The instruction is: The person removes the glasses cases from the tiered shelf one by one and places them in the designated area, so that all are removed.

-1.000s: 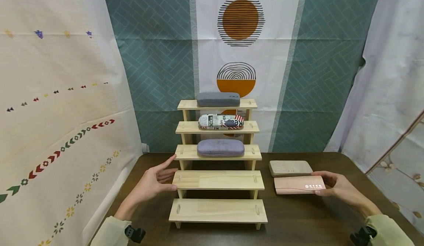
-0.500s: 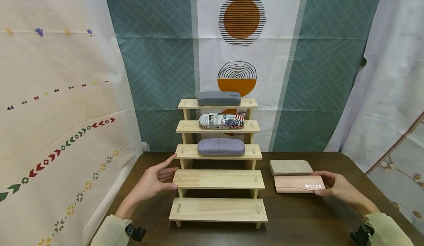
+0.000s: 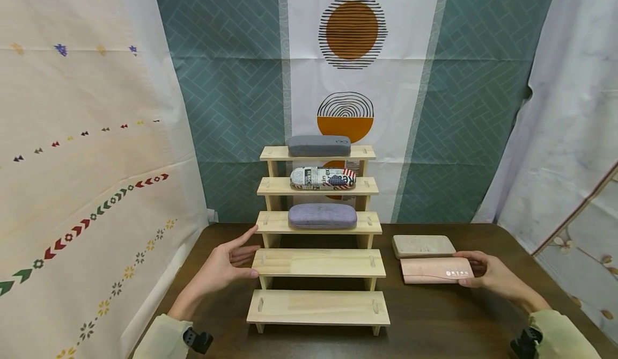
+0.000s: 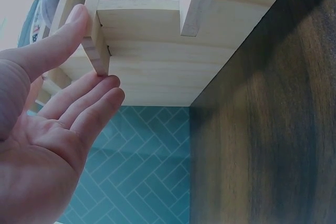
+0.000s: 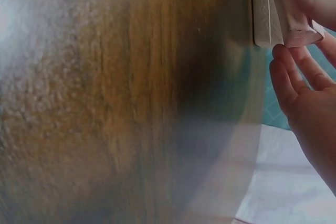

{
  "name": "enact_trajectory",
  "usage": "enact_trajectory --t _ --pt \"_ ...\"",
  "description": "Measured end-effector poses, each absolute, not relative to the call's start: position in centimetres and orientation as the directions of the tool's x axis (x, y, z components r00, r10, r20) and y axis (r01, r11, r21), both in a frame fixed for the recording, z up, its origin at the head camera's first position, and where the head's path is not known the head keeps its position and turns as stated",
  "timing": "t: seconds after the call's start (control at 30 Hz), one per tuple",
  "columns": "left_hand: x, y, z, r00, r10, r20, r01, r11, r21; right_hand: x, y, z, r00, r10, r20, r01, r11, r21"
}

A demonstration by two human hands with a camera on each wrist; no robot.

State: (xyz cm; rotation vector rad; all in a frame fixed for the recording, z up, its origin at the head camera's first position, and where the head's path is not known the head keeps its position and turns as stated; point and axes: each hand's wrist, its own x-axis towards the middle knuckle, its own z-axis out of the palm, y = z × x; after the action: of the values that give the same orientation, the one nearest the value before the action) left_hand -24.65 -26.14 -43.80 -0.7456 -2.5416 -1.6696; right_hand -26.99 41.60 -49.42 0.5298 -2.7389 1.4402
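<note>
A pale wooden tiered stand [image 3: 338,305] rises in steps on the table. My left hand [image 3: 217,268] touches its left side, fingers extended, thumb at the front corner of the second step from the bottom and index fingertip by the step above. My right hand [image 3: 497,281] pinches the right end of a pink glasses case [image 3: 429,270], thumb in front and fingers behind. Right behind it lies a beige hard case [image 3: 422,245]. On the upper steps sit a purple glasses case [image 3: 322,215], a newspaper-print case [image 3: 322,178] and a grey glasses case [image 3: 318,146].
The dark brown table [image 3: 434,321] spreads under everything. A teal and white patterned cloth [image 3: 232,107] hangs behind the stand. Cream cloth [image 3: 87,187] borders the left side, and a white floral cloth [image 3: 579,133] borders the right.
</note>
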Motion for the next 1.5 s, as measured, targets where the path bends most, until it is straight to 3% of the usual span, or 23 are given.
enact_trajectory --t 0.27,0.6,0.97,1.5 --pt "-24.6 -26.2 -43.8 -0.884 0.386 0.265 0.395 0.311 0.864 -27.0 41.6 -49.8 -0.929 -0.306 0.207 -0.348 0.535 -0.770" --pt "-24.7 -26.2 -43.8 -0.883 0.386 0.267 0.399 0.317 0.861 -27.4 41.8 -49.9 -0.946 -0.284 0.160 -0.302 0.583 -0.754" --pt "-24.6 -26.2 -43.9 -0.889 0.376 0.261 0.391 0.328 0.860 -28.1 41.8 -50.5 -0.924 -0.311 0.224 -0.376 0.616 -0.692" --pt "-24.8 -26.2 -43.9 -0.879 0.385 0.279 0.407 0.303 0.862 -28.4 41.3 -50.3 -0.945 -0.292 0.148 -0.313 0.672 -0.671"
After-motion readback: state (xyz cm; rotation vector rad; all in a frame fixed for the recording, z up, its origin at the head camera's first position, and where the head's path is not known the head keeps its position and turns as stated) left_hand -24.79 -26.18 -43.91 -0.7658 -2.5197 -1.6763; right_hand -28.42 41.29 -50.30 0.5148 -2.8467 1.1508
